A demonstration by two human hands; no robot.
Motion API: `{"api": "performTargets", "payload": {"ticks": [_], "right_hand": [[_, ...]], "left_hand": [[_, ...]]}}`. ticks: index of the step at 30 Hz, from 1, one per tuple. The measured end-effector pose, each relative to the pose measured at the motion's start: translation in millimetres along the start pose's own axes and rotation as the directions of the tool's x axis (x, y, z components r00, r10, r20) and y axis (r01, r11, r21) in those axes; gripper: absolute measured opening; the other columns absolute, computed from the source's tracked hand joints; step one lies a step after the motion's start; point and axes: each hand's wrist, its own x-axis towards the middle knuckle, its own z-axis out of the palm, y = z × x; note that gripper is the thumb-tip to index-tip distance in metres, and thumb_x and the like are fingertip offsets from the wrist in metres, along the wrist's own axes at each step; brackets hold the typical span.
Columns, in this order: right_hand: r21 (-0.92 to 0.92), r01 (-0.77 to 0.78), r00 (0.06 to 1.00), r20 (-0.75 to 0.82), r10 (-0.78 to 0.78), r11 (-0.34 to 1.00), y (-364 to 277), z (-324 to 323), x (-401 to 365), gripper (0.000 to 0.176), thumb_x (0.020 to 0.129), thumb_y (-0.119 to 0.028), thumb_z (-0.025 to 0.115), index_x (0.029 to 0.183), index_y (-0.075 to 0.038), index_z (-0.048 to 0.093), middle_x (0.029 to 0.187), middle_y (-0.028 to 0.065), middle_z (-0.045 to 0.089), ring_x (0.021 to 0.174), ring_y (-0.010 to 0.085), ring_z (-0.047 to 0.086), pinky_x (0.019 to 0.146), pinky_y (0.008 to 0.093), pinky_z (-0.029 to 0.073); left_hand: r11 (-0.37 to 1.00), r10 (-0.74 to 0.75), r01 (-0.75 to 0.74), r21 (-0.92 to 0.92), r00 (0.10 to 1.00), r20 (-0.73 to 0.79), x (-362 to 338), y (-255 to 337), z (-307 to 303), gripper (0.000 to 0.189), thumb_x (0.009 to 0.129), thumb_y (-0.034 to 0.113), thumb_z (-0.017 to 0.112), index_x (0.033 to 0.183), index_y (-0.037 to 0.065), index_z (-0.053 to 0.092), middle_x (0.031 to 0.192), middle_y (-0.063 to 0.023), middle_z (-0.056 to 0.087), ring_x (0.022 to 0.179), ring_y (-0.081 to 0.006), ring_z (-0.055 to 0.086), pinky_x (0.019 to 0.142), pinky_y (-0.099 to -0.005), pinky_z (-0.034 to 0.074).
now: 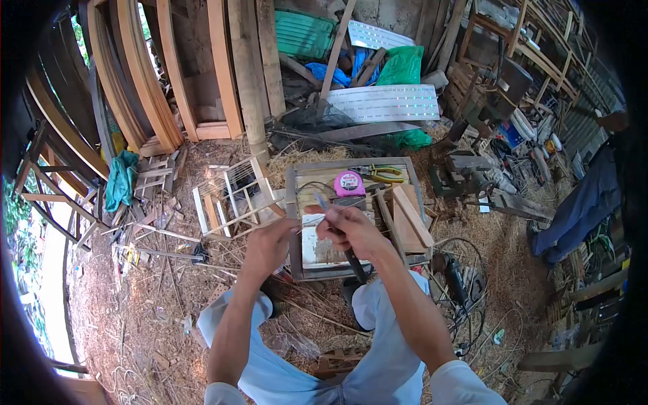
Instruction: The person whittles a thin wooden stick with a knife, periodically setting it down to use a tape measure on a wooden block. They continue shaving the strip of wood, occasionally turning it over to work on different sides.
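My right hand (351,231) is closed round a knife (355,264), its dark handle sticking out below the fist and a pale blade showing above it. To its left, the fingers of my left hand (268,248) pinch a thin strip (306,227) that runs toward the right hand. Both hands are above a low, framed wooden table (291,202). On it a pink tape measure (349,183) lies beyond the right hand, with yellow-handled pliers (387,175) behind it. Wooden pieces (413,216) rest at the table's right side.
A small slatted wooden frame (233,196) stands on the shaving-covered floor at left. Right of my legs lies a dark power tool (456,280) with a looping cord. Tall wooden frames (219,74) lean at the back left. Dark machinery (466,175) stands at right.
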Motion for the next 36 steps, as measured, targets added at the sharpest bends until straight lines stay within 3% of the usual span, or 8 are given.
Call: {"api": "performTargets", "payload": {"ticks": [16, 19, 22, 24, 25, 26, 30, 36], "right_hand": [[-0.166, 0.071, 0.980, -0.172, -0.100, 0.984, -20.8, -35.1, -15.4, 0.029, 0.095, -0.026, 0.050, 0.102, -0.001, 0.063, 0.069, -0.0027, 0.055, 0.046, 0.0032, 0.031, 0.041, 0.0201, 0.023], [-0.162, 0.239, 0.835, -0.469, -0.288, 0.957, -25.5, -73.3, -24.8, 0.030, 0.095, -0.030, 0.050, 0.101, -0.002, 0.059, 0.066, -0.0021, 0.052, 0.043, 0.0012, 0.029, 0.039, 0.0183, 0.020], [-0.133, 0.317, 0.738, -0.588, -0.333, 0.939, -33.6, -86.6, -30.9, 0.031, 0.096, -0.033, 0.049, 0.096, -0.003, 0.058, 0.063, -0.0038, 0.049, 0.043, 0.0017, 0.030, 0.038, 0.0190, 0.021], [-0.096, 0.313, 0.709, -0.639, -0.300, 0.945, -27.0, -74.4, -23.3, 0.031, 0.095, -0.034, 0.049, 0.094, -0.004, 0.058, 0.061, -0.0049, 0.046, 0.043, 0.0019, 0.030, 0.037, 0.0193, 0.021], [-0.062, 0.217, 0.768, -0.605, -0.209, 0.974, -23.0, -56.7, -16.1, 0.030, 0.094, -0.034, 0.051, 0.091, -0.005, 0.057, 0.060, -0.0055, 0.045, 0.042, 0.0019, 0.031, 0.037, 0.0195, 0.022], [-0.033, 0.118, 0.816, -0.567, -0.116, 0.992, -15.6, -39.7, -8.2, 0.029, 0.093, -0.034, 0.053, 0.088, -0.005, 0.057, 0.058, -0.0061, 0.043, 0.042, 0.0019, 0.031, 0.037, 0.0197, 0.023], [-0.522, 0.028, 0.923, -0.313, -0.222, 0.852, 28.8, 8.0, 21.6, 0.030, 0.093, -0.030, 0.055, 0.087, -0.003, 0.063, 0.062, -0.0027, 0.053, 0.040, 0.0028, 0.032, 0.037, 0.0204, 0.025], [-0.005, 0.080, 0.927, -0.366, -0.076, 0.997, 31.1, 41.4, 28.8, 0.028, 0.090, -0.028, 0.060, 0.105, -0.004, 0.060, 0.071, -0.0029, 0.057, 0.045, 0.0017, 0.033, 0.038, 0.0193, 0.024]], "left_hand": [[0.991, 0.091, -0.088, 0.096, 0.996, -0.024, -11.1, -22.6, -25.0, 0.017, 0.075, -0.004, 0.058, 0.088, 0.004, 0.064, 0.083, -0.0116, 0.066, 0.073, -0.0293, 0.065, 0.061, -0.0364, 0.051], [0.972, -0.025, 0.040, 0.231, 0.997, -0.071, -21.4, -54.6, -49.9, 0.015, 0.077, -0.003, 0.058, 0.088, 0.005, 0.064, 0.083, -0.0114, 0.067, 0.073, -0.0292, 0.066, 0.059, -0.0360, 0.052], [0.965, -0.259, 0.259, -0.029, 0.946, -0.195, -25.6, -71.0, -61.2, 0.010, 0.086, -0.001, 0.056, 0.091, 0.005, 0.063, 0.083, -0.0099, 0.065, 0.070, -0.0199, 0.065, 0.057, -0.0316, 0.053], [0.989, -0.105, 0.067, -0.130, 0.946, -0.307, -12.1, -61.2, -43.5, 0.008, 0.089, 0.002, 0.054, 0.092, 0.003, 0.062, 0.087, -0.0084, 0.061, 0.072, -0.0148, 0.061, 0.058, -0.0281, 0.053], [0.812, -0.338, 0.154, -0.563, 0.911, -0.238, -10.3, -70.4, -24.1, 0.008, 0.091, 0.004, 0.053, 0.094, 0.001, 0.060, 0.091, -0.0067, 0.057, 0.074, -0.0143, 0.059, 0.063, -0.0257, 0.052], [0.751, -0.383, 0.143, -0.644, 0.889, -0.249, -5.7, -79.2, -10.3, 0.010, 0.092, 0.006, 0.053, 0.097, -0.001, 0.058, 0.091, -0.0069, 0.059, 0.076, -0.0136, 0.060, 0.069, -0.0255, 0.052], [0.823, -0.355, 0.099, -0.560, 0.858, -0.370, 24.9, -57.1, 9.6, 0.015, 0.091, 0.012, 0.057, 0.100, 0.000, 0.059, 0.087, -0.0064, 0.066, 0.079, -0.0113, 0.062, 0.072, -0.0239, 0.047], [0.689, -0.494, 0.122, -0.715, 0.800, -0.340, 28.1, -17.1, 22.9, 0.015, 0.091, 0.013, 0.058, 0.095, -0.001, 0.060, 0.085, -0.0053, 0.066, 0.077, -0.0095, 0.060, 0.070, -0.0235, 0.046]]}}
